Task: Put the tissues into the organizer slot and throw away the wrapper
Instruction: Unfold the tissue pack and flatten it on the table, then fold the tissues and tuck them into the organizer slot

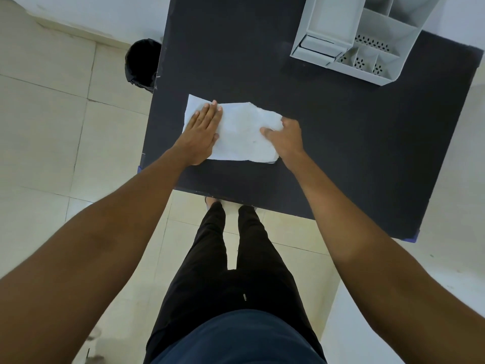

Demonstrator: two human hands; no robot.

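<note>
A white stack of tissues (241,132) lies flat on the black table (341,143), near its front left corner. My left hand (202,132) rests palm down on the stack's left part, fingers together and flat. My right hand (284,139) grips the stack's right edge, thumb on top and fingers curled around the edge. A grey plastic organizer (367,35) with several compartments stands at the table's far right; one long slot holds a white folded item. No wrapper is visible.
A black bin (143,64) stands on the tiled floor just left of the table's far left side. My legs are at the table's front edge. A white wall runs behind the table.
</note>
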